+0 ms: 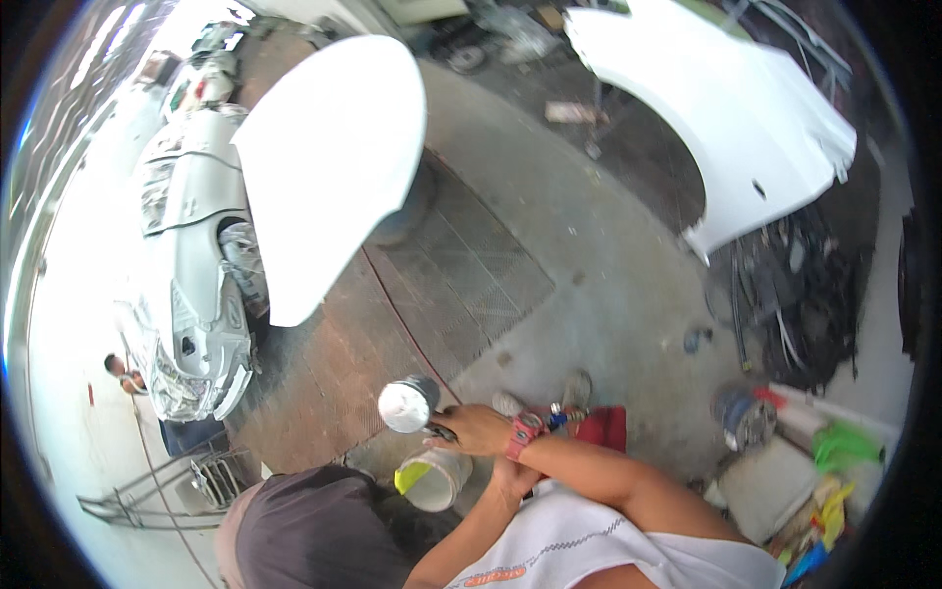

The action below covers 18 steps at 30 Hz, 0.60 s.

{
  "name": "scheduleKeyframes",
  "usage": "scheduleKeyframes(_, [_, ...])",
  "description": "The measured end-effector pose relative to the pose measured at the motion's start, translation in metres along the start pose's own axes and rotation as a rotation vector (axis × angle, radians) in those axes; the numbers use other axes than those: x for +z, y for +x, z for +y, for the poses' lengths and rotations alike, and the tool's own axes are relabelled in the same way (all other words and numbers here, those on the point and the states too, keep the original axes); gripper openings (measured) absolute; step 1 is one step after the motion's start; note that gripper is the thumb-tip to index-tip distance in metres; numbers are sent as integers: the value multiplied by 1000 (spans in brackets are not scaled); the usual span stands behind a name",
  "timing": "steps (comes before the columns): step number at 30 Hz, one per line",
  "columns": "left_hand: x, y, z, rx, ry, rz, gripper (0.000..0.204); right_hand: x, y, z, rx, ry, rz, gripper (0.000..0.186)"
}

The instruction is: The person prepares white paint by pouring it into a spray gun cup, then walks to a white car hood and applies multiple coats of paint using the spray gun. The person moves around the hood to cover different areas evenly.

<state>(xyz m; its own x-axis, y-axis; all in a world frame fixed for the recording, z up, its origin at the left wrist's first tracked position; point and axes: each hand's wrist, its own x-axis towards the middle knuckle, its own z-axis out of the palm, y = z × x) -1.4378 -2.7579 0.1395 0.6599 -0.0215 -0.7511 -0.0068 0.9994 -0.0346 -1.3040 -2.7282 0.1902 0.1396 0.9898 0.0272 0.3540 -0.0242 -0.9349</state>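
My right hand [473,430], with a pink watch on its wrist, is closed around the dark handle of a spray gun [439,430]. The gun's round cup [407,403], white on its face and grey at the side, points away to the left. My left hand [512,475] is under my right wrist, its fingers mostly hidden by that forearm. Just below the gun is a whitish bucket [446,481] with a yellow-green piece [415,475] at its rim. A blue and metal fitting [557,417] shows beyond my right wrist.
A white curved panel [339,167] stands ahead left, a white car fender [726,118] ahead right. A car body [201,265] is farther left, with a person [126,375] near it. A red hose [397,309] crosses the floor. A dark grey rounded shape [304,530] is close at lower left.
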Motion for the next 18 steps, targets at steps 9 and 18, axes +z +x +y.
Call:
scheduleKeyframes(9, [23,7,-1,94,236,173,65,3,12,10,-76,6,93,59])
scheduleKeyframes(18, [33,0,3,217,204,134,58,-3,24,-17,-127,56,101,56])
